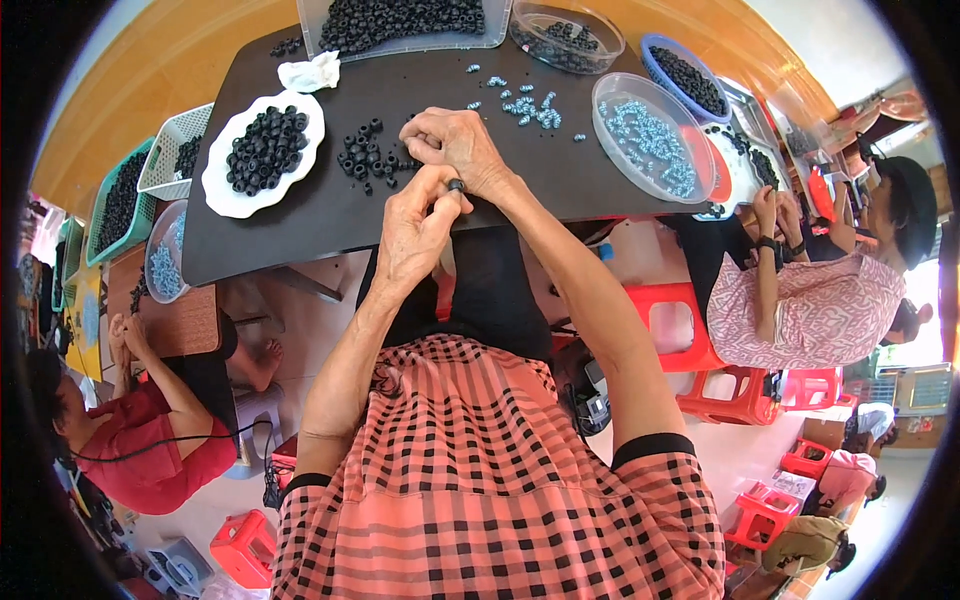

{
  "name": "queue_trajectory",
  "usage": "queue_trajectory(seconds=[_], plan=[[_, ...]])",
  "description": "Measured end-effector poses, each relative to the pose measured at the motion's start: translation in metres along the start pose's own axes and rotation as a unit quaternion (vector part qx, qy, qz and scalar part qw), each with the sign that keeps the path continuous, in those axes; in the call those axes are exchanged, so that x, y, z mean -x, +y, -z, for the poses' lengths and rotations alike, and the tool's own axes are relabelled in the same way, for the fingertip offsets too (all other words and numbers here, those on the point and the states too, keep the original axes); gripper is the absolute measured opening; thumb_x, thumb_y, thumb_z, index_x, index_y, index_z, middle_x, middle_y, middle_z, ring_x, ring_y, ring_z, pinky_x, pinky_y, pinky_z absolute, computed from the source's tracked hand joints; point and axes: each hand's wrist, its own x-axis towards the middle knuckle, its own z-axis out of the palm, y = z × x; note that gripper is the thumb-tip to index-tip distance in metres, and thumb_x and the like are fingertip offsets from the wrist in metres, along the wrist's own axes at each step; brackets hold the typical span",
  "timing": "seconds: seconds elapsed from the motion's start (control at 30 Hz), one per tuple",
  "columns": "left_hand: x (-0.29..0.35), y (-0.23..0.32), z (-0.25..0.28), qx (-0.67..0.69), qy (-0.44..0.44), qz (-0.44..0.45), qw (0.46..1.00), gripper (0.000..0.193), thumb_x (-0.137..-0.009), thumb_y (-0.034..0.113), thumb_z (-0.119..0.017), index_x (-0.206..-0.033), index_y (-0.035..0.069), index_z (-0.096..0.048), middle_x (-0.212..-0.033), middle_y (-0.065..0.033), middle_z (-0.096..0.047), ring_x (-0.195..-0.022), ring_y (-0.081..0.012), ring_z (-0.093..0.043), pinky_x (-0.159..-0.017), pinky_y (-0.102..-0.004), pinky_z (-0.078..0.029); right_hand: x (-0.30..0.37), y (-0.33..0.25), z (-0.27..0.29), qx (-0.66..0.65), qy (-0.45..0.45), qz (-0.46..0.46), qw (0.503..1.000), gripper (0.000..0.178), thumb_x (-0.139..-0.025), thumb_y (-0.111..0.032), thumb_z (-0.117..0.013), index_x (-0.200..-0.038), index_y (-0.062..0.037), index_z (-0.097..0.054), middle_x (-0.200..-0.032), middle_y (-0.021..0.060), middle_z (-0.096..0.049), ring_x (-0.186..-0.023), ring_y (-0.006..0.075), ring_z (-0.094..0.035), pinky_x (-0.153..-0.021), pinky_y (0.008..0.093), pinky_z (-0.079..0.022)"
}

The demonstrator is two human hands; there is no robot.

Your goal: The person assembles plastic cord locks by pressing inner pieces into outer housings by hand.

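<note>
My left hand [418, 225] is closed at the table's near edge, pinching a small round black piece [456, 186] between thumb and forefinger. Just beyond it, my right hand [462, 148] crosses in front, its fingers curled together beside a loose heap of black pieces [366, 156]. Whatever those fingers hold, if anything, is hidden. Left of the heap, a white scalloped plate [222, 190] carries many more black round pieces. Small blue-and-silver coiled pieces [545, 115] lie scattered on the dark table [330, 215] to the right of my hands.
A clear bin [410, 42] of black pieces stands at the far edge, next to a round clear tub [520, 40]. At right sits a round tray [708, 160] of blue pieces. A crumpled white cloth [310, 73] lies behind the plate. People work on both sides, near red stools [665, 315].
</note>
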Motion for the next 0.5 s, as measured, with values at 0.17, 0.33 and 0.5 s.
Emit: queue_trajectory(seconds=[0.17, 0.33, 0.5], plan=[[0.0, 0.001, -0.001, -0.009, 0.011, 0.0, 1.0, 0.012, -0.092, 0.008, -0.052, -0.099, 0.003, -0.06, -0.079, -0.0003, -0.065, -0.064, -0.0014, -0.044, -0.059, -0.019, -0.035, -0.001, 0.004, -0.001, -0.007, 0.001, -0.007, 1.0, 0.01, -0.078, -0.011, -0.064, -0.084, -0.005, -0.069, -0.078, 0.0101, -0.065, -0.065, 0.027, -0.062, -0.061, 0.0359, -0.05], [0.003, -0.002, 0.007, -0.013, 0.002, 0.016, 1.0, 0.015, -0.092, 0.009, -0.053, -0.103, 0.002, -0.06, -0.081, -0.0018, -0.066, -0.071, -0.0029, -0.05, -0.065, -0.0196, -0.039, 0.001, 0.0, -0.007, -0.01, 0.018, 0.015, 1.0, 0.012, -0.08, -0.014, -0.062, -0.085, -0.0061, -0.069, -0.083, 0.0111, -0.066, -0.075, 0.0328, -0.065, -0.067, 0.0398, -0.052], [-0.001, 0.0, 0.003, 0.005, -0.022, 0.012, 1.0, 0.02, -0.089, 0.006, -0.054, -0.106, 0.002, -0.063, -0.081, -0.0019, -0.065, -0.077, -0.007, -0.058, -0.07, -0.022, -0.045, 0.003, 0.004, 0.002, 0.015, 0.02, 0.026, 0.999, 0.013, -0.081, -0.01, -0.065, -0.092, -0.004, -0.068, -0.079, 0.0085, -0.064, -0.062, 0.0179, -0.061, -0.059, 0.0307, -0.049]])
